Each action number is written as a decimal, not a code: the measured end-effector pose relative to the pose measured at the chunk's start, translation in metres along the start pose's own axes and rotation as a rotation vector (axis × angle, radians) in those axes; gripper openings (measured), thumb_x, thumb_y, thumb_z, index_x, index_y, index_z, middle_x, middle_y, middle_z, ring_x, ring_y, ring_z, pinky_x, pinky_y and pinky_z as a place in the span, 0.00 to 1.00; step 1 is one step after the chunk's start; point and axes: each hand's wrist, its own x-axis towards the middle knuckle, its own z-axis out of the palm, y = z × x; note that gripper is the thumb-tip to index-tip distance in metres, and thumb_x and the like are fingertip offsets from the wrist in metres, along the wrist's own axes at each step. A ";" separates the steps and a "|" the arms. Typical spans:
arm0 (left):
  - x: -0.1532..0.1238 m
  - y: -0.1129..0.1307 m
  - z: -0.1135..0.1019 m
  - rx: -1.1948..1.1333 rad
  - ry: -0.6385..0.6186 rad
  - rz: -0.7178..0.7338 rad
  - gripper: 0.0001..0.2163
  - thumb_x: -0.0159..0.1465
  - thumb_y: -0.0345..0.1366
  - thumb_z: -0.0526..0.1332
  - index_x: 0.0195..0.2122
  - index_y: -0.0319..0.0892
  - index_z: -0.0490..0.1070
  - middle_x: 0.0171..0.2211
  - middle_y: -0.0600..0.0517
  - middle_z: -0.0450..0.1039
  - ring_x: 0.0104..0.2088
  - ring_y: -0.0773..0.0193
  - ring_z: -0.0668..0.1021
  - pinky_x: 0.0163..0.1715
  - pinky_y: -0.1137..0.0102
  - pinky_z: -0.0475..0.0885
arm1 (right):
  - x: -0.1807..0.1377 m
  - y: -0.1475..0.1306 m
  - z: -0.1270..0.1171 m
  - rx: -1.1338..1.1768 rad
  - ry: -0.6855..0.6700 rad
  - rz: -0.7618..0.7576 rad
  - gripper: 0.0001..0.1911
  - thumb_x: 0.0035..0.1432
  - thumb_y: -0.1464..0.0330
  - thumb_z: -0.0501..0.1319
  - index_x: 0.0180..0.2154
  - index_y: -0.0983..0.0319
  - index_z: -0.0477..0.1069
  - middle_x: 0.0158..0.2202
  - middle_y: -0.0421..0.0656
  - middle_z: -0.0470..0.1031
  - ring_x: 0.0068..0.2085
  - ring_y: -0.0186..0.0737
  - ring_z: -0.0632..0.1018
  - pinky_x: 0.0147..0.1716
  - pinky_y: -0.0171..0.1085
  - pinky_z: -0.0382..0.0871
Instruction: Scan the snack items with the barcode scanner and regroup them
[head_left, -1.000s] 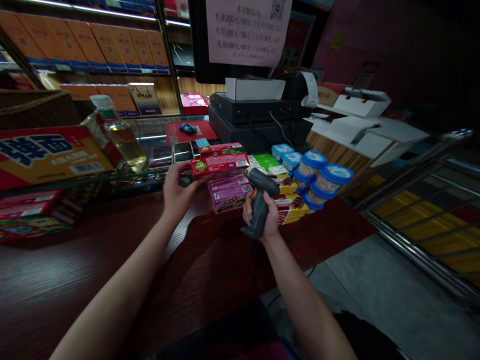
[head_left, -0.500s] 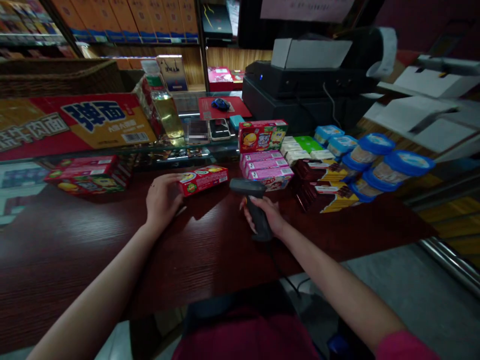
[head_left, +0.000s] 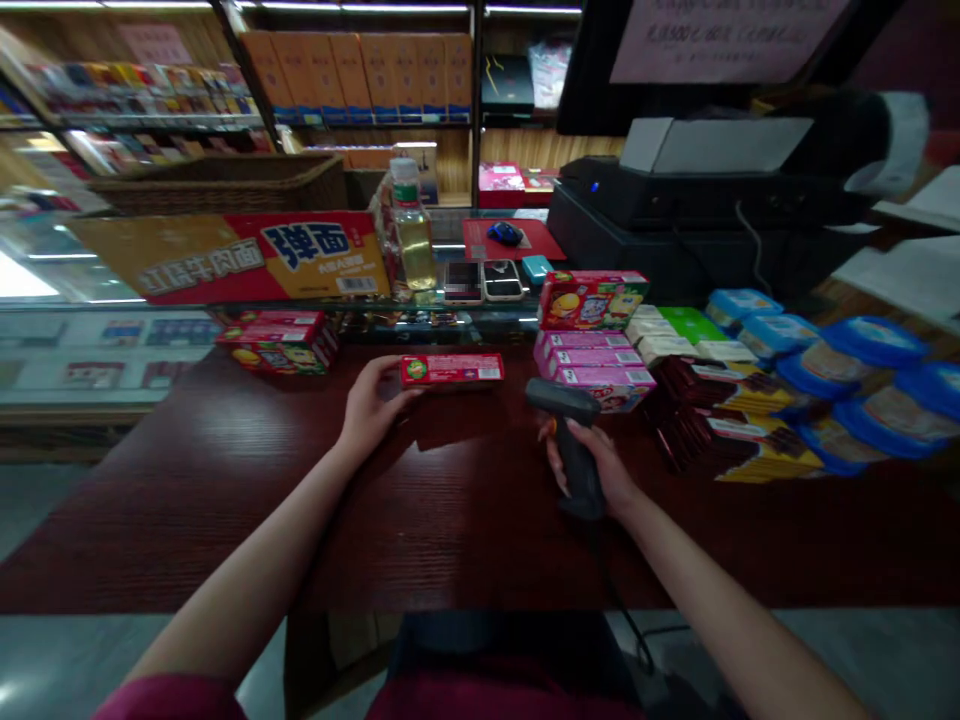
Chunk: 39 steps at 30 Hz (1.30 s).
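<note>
My left hand (head_left: 377, 402) grips the left end of a red snack box (head_left: 452, 370), its narrow side with the printed label turned toward me. In my right hand (head_left: 592, 460) is a dark barcode scanner (head_left: 576, 440), its head pointing left toward the box and its cable hanging over the counter's front edge. Just beyond the scanner sit pink boxes (head_left: 592, 358) in a stack, with another red box (head_left: 592, 300) upright behind them. More red boxes (head_left: 279, 342) lie at the left, apart from my left hand.
Dark brown and yellow snack packs (head_left: 735, 420) and blue-lidded tubs (head_left: 862, 350) crowd the right of the wooden counter (head_left: 247, 500). At the back stand a noodle carton (head_left: 247, 255), a bottle (head_left: 414, 240), phones (head_left: 501, 280) and a black cash register unit (head_left: 645, 210).
My view has swung left, so everything sits further right in the picture. The red box has turned, showing its narrow labelled side more squarely. Both hands keep their holds.
</note>
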 end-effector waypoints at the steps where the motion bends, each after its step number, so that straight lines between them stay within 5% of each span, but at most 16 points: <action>1: -0.003 -0.005 -0.010 -0.054 -0.020 -0.063 0.23 0.60 0.43 0.72 0.55 0.44 0.72 0.52 0.46 0.78 0.53 0.54 0.80 0.57 0.56 0.75 | -0.001 0.001 -0.001 -0.001 0.004 0.008 0.26 0.51 0.47 0.71 0.37 0.62 0.75 0.20 0.37 0.71 0.16 0.32 0.70 0.12 0.30 0.66; 6: -0.020 -0.037 -0.083 -0.228 -0.086 -0.367 0.30 0.54 0.48 0.75 0.56 0.43 0.73 0.52 0.46 0.81 0.53 0.48 0.81 0.59 0.52 0.74 | 0.001 0.005 -0.011 -0.032 -0.012 0.053 0.24 0.53 0.47 0.70 0.38 0.61 0.76 0.22 0.40 0.71 0.17 0.34 0.70 0.14 0.33 0.66; 10: -0.032 -0.066 -0.151 -0.245 -0.014 -0.448 0.34 0.49 0.50 0.78 0.54 0.42 0.75 0.52 0.44 0.81 0.53 0.46 0.81 0.60 0.50 0.74 | 0.002 0.005 -0.005 -0.049 0.022 0.075 0.20 0.55 0.49 0.69 0.38 0.58 0.78 0.22 0.41 0.69 0.19 0.36 0.69 0.15 0.35 0.65; 17: -0.031 -0.105 -0.235 -0.242 0.147 -0.528 0.38 0.49 0.53 0.77 0.57 0.40 0.73 0.52 0.42 0.81 0.53 0.45 0.81 0.57 0.53 0.76 | 0.034 0.012 0.064 0.039 -0.138 0.125 0.19 0.52 0.50 0.69 0.33 0.59 0.77 0.20 0.40 0.65 0.18 0.35 0.65 0.16 0.34 0.63; 24: -0.016 -0.122 -0.244 -0.228 0.178 -0.423 0.34 0.53 0.53 0.75 0.56 0.37 0.74 0.55 0.40 0.79 0.56 0.45 0.79 0.60 0.52 0.72 | 0.065 0.031 0.131 0.048 -0.273 0.093 0.19 0.56 0.51 0.66 0.35 0.61 0.76 0.20 0.39 0.66 0.19 0.35 0.65 0.16 0.34 0.62; 32: -0.004 -0.133 -0.240 -0.018 0.120 -0.311 0.27 0.56 0.51 0.71 0.51 0.39 0.78 0.54 0.44 0.79 0.58 0.46 0.77 0.65 0.52 0.67 | 0.067 0.035 0.129 0.029 -0.265 0.084 0.19 0.57 0.51 0.65 0.36 0.61 0.75 0.20 0.39 0.67 0.19 0.35 0.66 0.17 0.33 0.62; 39: -0.006 -0.128 -0.236 0.048 0.128 -0.303 0.24 0.57 0.52 0.69 0.49 0.40 0.78 0.51 0.44 0.79 0.52 0.49 0.79 0.59 0.56 0.72 | 0.069 0.038 0.128 0.076 -0.283 0.078 0.19 0.59 0.51 0.64 0.37 0.62 0.74 0.21 0.38 0.68 0.19 0.34 0.66 0.15 0.32 0.62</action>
